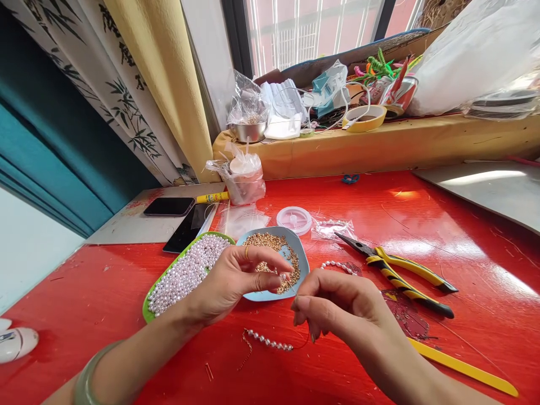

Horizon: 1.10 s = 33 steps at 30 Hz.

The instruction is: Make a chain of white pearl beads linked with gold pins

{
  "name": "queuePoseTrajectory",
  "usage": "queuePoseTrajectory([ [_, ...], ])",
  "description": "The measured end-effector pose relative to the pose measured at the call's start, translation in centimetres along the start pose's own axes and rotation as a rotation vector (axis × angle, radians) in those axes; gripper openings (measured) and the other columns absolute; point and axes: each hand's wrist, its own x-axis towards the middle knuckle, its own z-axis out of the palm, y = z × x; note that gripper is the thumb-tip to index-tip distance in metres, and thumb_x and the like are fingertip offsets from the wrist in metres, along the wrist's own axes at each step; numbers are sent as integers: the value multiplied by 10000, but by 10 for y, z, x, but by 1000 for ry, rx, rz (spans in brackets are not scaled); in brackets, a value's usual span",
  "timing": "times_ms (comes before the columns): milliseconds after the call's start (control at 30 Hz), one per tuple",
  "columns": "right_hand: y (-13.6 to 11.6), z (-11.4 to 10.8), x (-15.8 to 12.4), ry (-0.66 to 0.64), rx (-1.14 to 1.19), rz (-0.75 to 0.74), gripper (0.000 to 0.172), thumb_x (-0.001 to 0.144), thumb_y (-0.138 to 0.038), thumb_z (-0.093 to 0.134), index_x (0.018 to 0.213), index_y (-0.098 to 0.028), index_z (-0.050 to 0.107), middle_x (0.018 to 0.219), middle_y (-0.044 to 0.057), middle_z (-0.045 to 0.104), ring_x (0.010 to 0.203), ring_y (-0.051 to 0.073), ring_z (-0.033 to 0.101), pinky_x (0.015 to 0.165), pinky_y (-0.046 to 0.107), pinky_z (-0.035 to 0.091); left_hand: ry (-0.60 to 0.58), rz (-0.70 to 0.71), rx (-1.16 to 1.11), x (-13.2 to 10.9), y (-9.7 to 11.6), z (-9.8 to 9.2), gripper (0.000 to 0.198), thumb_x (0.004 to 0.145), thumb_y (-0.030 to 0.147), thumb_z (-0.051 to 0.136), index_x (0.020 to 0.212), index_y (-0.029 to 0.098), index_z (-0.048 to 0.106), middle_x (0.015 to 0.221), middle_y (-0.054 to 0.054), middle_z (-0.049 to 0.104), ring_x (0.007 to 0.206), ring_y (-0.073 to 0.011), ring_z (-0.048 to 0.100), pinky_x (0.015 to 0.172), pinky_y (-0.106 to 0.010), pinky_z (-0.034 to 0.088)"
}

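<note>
My left hand point(236, 278) hovers over a blue dish of small gold beads point(276, 256), its thumb and fingers pinched on a tiny gold bead. My right hand point(333, 306) is closed in a pinch just to the right, holding a thin wire whose end points toward the left fingertips. A short strand of pearl beads point(270, 341) lies on the red table point(464, 247) below both hands. A green dish of pearl beads point(185, 273) sits left of the blue dish.
Yellow-handled pliers point(400, 273) lie right of the hands, a yellow strip point(464, 368) nearer me. A thread spool point(294, 218), a plastic bag with a cup point(242, 177), two phones point(177, 216) and a cluttered windowsill point(358, 112) lie beyond.
</note>
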Motion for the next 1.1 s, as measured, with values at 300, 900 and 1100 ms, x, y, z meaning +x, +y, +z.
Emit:
queuePoseTrajectory([
  [300,1,0,0,-3,-17,36,160,706,-262,525,587,-166,571,547,-1,549,525,118,472,505,241,368,40,-23,-25,3,0,1,75,590,145,769,610,175,703,624,17,633,532,-78,528,502,-194,435],
  [900,2,1,1,1,-45,20,179,724,-268,525,587,-160,566,496,-28,487,463,88,442,442,199,358,-14,83,106,0,-2,-4,141,625,67,743,650,193,686,681,39,618,642,-71,543,573,-170,432],
  [1100,4,3,3,-22,-7,21,220,764,-302,535,613,-148,581,504,-29,493,413,66,435,389,170,364,15,71,194,0,1,-4,129,632,118,746,668,179,639,671,30,607,588,-77,507,504,-186,389],
])
